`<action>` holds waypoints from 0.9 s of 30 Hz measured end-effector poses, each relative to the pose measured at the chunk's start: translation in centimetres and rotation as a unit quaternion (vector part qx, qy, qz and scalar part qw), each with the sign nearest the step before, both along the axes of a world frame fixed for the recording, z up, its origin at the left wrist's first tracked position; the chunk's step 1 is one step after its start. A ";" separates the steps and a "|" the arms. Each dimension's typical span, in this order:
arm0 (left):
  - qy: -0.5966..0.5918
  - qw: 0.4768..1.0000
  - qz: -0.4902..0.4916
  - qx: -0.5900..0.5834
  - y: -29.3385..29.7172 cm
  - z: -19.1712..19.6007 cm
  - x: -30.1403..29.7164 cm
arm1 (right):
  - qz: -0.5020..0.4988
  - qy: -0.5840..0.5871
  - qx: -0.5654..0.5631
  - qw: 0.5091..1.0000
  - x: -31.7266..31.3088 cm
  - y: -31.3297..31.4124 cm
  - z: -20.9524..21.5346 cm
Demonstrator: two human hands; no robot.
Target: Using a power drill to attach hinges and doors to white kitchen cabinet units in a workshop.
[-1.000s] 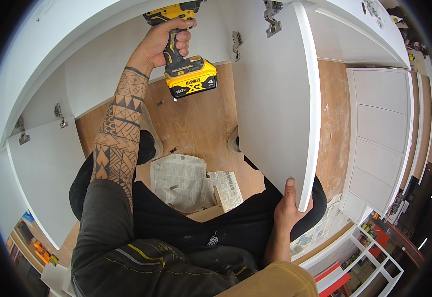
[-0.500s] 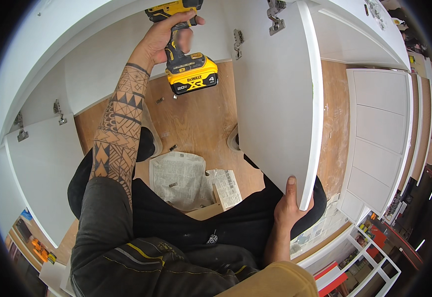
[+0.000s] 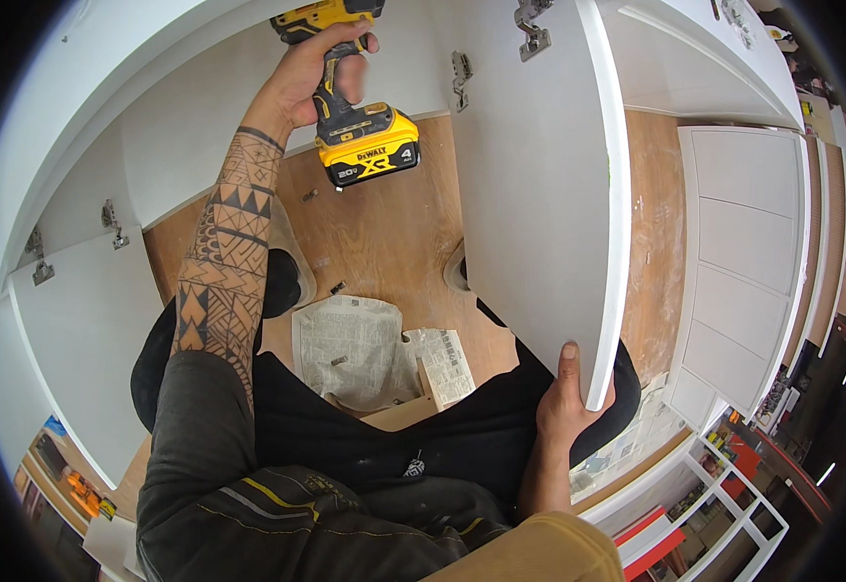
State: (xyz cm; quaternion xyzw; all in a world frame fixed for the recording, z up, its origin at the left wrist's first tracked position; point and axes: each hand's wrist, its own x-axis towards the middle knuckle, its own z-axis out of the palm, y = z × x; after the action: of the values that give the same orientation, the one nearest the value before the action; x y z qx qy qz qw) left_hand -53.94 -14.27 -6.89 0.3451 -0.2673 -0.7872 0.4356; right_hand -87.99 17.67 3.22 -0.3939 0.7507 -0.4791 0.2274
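At the top of the head view my left hand (image 3: 306, 78) wraps round the grip of a yellow and black cordless drill (image 3: 353, 121). The drill's battery hangs below the hand; its front end is cut off by the picture's upper edge. To the right, my right hand (image 3: 568, 403) grips the near lower corner of a white cabinet door (image 3: 539, 184), thumb on its face and fingers hidden behind. Metal hinges (image 3: 533, 34) sit on that door's upper part, and another hinge (image 3: 461, 78) shows at its left edge.
A second white door (image 3: 74, 330) with hinges stands open at left. Between my knees, newspaper sheets (image 3: 345, 339) and small metal pieces (image 3: 337, 288) lie on the wooden floor (image 3: 384, 233). A white panelled cabinet front (image 3: 743, 223) and white frame (image 3: 733, 504) stand at right.
My left hand and the drill have shifted slightly left and up. My right hand keeps its hold on the door, which has barely moved.
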 end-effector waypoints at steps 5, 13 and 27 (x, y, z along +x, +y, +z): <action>-0.010 0.999 -0.007 -0.035 0.3 0.7 0.1 | -0.002 -0.005 -0.008 1.000 0.2 0.1 -0.3; -0.009 1.000 0.012 -0.026 0.5 1.3 -0.5 | 0.008 0.011 0.004 1.000 0.7 -0.6 0.3; 0.012 1.000 0.015 0.018 0.8 1.4 -0.9 | 0.003 0.013 0.012 1.000 0.8 -0.6 0.5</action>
State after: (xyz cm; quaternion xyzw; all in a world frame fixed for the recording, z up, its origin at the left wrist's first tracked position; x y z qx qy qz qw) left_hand -54.88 -13.45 -5.46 0.3471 -0.2424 -0.7897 0.4440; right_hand -87.16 17.04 3.67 -0.3998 0.7579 -0.4644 0.2238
